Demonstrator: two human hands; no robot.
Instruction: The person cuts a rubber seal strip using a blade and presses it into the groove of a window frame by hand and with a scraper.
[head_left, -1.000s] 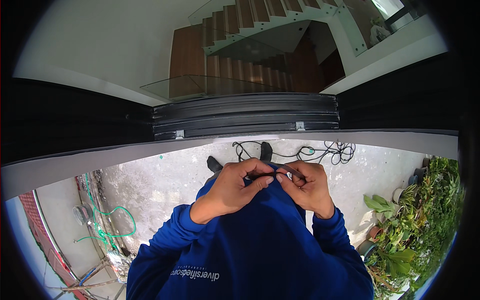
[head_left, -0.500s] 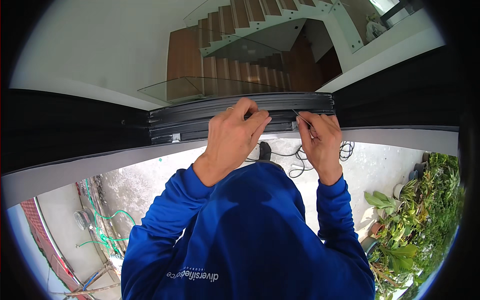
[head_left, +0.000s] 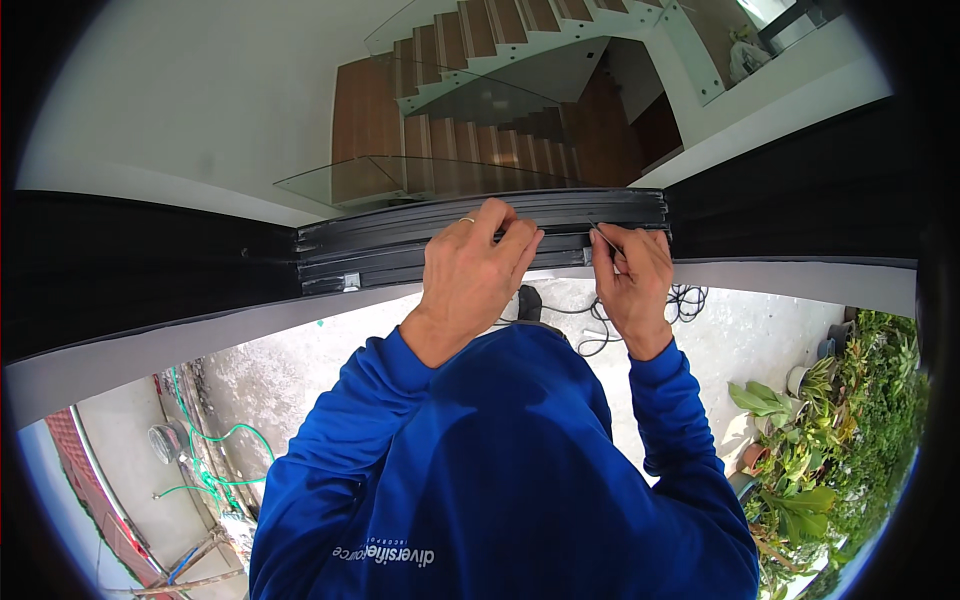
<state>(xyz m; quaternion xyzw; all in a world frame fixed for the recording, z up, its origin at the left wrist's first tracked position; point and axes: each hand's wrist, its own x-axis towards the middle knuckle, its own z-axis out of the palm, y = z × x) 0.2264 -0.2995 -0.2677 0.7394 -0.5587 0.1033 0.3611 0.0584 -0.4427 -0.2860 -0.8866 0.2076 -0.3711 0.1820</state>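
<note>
A black grooved window-frame sill (head_left: 390,240) runs across in front of me, with several parallel tracks. My left hand (head_left: 470,275) rests over its middle, the thumb and fingertips pinched together at a groove. Whatever lies between those fingertips is hidden. A little to the right, my right hand (head_left: 637,285) is closed round a thin, needle-like metal tool (head_left: 607,238), its tip slanting up and left over the sill. On the sill's near edge sits a small pale metal clip (head_left: 351,282); a second clip (head_left: 588,256) is partly covered by my right hand.
Black frame sides (head_left: 150,260) flank the sill. Beyond it are a glass railing (head_left: 310,185) and wooden stairs (head_left: 450,140). Below lie a black cable (head_left: 690,300), a green hose (head_left: 235,430) and potted plants (head_left: 800,450).
My left hand has shifted slightly right and my right hand slightly left. Both keep the same pinched grip, and the thin tool stays over the sill.
</note>
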